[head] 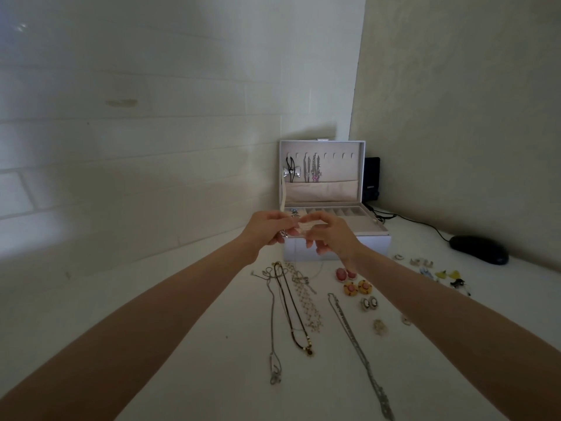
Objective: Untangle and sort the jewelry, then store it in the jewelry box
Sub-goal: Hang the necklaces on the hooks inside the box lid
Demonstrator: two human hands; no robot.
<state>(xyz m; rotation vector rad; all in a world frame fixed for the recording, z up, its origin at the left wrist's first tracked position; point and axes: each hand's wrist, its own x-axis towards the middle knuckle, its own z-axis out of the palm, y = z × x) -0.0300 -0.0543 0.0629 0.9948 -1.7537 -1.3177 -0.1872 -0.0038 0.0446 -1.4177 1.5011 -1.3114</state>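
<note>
The left hand (267, 229) and right hand (332, 237) pinch a glittery piece (283, 233), perhaps a fine chain, between curled fingers (312, 221). The box (364, 246) stands open just behind the fingers. Tease it apart gently, without tugging.

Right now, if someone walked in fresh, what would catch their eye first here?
Both hands meet mid-frame, left hand and right hand pinching a small piece of jewelry before the open jewelry box. Below them, necklaces lie side by side on the white table, with colourful earrings to their right.
</note>
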